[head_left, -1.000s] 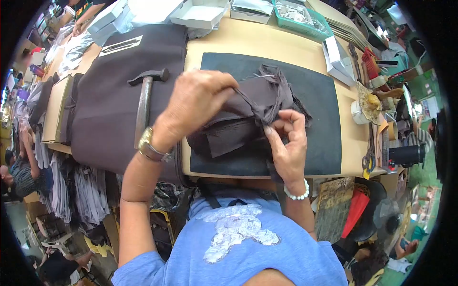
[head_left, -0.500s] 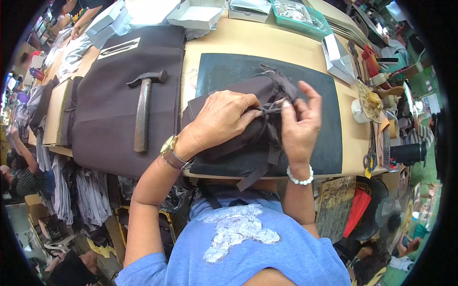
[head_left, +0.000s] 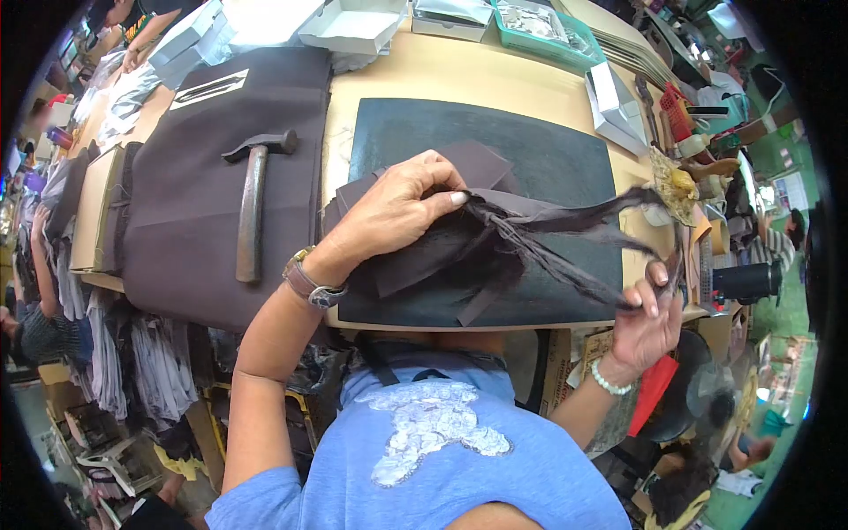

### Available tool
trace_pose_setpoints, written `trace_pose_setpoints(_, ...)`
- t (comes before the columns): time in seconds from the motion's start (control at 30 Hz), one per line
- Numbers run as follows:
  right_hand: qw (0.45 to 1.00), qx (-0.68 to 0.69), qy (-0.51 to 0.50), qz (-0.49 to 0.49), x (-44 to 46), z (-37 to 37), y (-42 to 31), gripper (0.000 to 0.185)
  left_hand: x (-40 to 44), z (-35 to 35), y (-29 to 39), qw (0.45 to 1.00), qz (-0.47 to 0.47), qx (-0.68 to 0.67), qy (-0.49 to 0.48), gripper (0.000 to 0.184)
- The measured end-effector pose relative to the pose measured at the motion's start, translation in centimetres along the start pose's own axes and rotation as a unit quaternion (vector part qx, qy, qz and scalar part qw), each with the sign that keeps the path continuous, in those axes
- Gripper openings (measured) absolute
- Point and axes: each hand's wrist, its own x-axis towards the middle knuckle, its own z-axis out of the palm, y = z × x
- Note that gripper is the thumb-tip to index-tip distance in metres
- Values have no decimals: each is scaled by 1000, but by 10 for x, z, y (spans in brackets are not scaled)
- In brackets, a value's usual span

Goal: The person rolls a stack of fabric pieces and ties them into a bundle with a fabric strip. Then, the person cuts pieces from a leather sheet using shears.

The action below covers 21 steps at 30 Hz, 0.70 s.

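Observation:
Dark brown fabric pieces (head_left: 415,265) lie in a loose stack on a black mat (head_left: 548,274). My left hand (head_left: 402,208), with a watch at the wrist, pinches the stack near its gathered edge. Thin, frayed fabric strips (head_left: 565,278) stretch from there towards the right. Their far end is between the fingers of my right hand (head_left: 649,318), out beyond the mat's right edge and wearing a beaded bracelet. Another strip (head_left: 601,212) swings loose above, blurred at its tip.
Left of the mat, a hammer (head_left: 253,203) rests on a large dark fabric stack (head_left: 185,238). White boxes (head_left: 353,26) and a green basket (head_left: 548,40) stand at the back. Scissors, tools and a black cylinder (head_left: 746,281) are at the right. Other people work at the far left.
My right hand has moved right and down, away from the left hand, drawing strips out from the bundle. My left hand has stayed on the fabric, turned slightly.

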Motion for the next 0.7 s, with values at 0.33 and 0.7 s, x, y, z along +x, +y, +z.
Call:
trace_pose_setpoints(0.33,922,-378,24,85,-30,38,-18,67,5,10,18,996,47,78,-15,24)
trace_pose_setpoints(0.7,864,-427,-179,-200,-16,56,-46,32,13,27,11,995,-2,58,82,22)
